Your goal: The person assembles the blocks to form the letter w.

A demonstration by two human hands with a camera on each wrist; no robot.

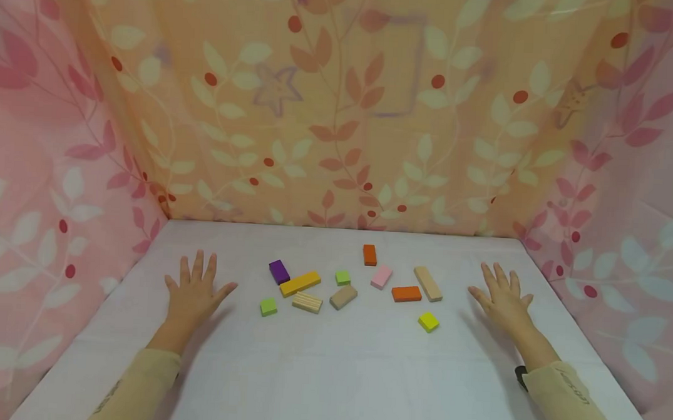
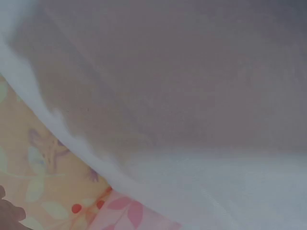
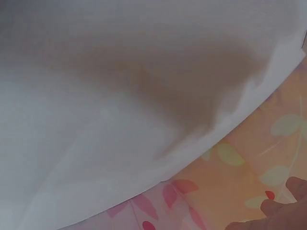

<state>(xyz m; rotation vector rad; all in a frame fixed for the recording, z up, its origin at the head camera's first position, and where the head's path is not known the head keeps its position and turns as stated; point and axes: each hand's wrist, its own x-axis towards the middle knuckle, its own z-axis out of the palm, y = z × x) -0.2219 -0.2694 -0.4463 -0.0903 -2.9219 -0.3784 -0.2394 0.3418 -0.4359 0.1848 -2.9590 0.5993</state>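
Observation:
In the head view my left hand (image 1: pixel 193 296) is spread above the left side of the white table, fingers straight, holding nothing. My right hand (image 1: pixel 506 307) is likewise spread on the right side. Between them lie small blocks: a purple block (image 1: pixel 280 272) touching or nearly touching a long yellow-orange block (image 1: pixel 300 284), a ridged wooden block (image 1: pixel 307 303), a plain wooden block (image 1: pixel 343 297), and green blocks (image 1: pixel 268 307). Farther right are a pink block (image 1: pixel 382 277), orange blocks (image 1: pixel 407 294), a long wooden block (image 1: pixel 428 283) and a yellow block (image 1: pixel 429 322), the last two nearest my right hand.
A white cloth covers the table (image 1: pixel 329 379). Behind it hangs a yellow leaf-patterned curtain (image 1: pixel 335 110), with pink curtains (image 1: pixel 40 159) at both sides. Both wrist views show mostly the cloth with hand shadows, and a few fingertips (image 3: pixel 283 211) at a lower corner.

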